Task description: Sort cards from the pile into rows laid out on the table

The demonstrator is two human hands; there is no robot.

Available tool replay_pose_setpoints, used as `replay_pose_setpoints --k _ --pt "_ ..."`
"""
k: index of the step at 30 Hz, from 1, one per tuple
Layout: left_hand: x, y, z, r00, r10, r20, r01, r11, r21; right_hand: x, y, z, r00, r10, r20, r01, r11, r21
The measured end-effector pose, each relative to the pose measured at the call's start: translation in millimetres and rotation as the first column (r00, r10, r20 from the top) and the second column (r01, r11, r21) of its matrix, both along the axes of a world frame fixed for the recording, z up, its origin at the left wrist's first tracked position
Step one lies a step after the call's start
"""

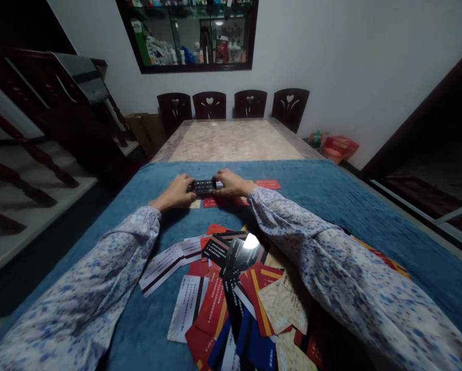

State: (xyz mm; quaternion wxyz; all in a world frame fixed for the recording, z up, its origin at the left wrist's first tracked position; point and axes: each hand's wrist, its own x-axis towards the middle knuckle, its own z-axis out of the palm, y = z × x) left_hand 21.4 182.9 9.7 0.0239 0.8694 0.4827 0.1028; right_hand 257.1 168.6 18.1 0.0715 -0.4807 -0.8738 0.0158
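Both my hands reach out over a blue cloth (138,257). Between them is a black card (203,187) with white print. My left hand (175,192) grips its left end, and my right hand (231,183) has its right end between thumb and fingers. Under and beside my hands lie other cards: a red card (210,202), a cream card (194,204) and, to the right, another red card (268,184). Nearer to me spreads a loose heap of cards, with white cards (163,268), black cards (236,257), blue cards (256,342) and patterned cream cards (280,304).
The cloth covers the near part of a long table (231,139) with a marbled top. Several dark chairs (250,104) stand at its far end. A wooden railing (33,149) runs along the left. A red bag (341,147) sits on the floor at right.
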Motion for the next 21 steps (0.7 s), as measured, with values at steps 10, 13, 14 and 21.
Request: replay_pose_setpoints --k 10,13,14,21 --pt "-15 19 -1.1 0.997 0.041 -0.065 -0.042 0.999 -0.016 -22 11 2.2 0.997 -0.068 0.033 0.068 0.998 -0.016" --pt "-18 23 -0.9 0.995 0.053 -0.081 -0.055 0.998 -0.028 -28 15 1.3 0.996 -0.077 0.035 0.078 0.996 -0.03" --pt "-19 25 -0.9 0.995 0.057 -0.086 -0.059 0.998 -0.031 -29 16 1.3 0.996 -0.079 0.035 0.08 0.996 -0.034" --pt "-26 34 -1.1 0.995 0.063 -0.071 -0.067 0.996 -0.063 -40 22 0.7 0.995 -0.088 0.045 0.09 0.995 -0.044"
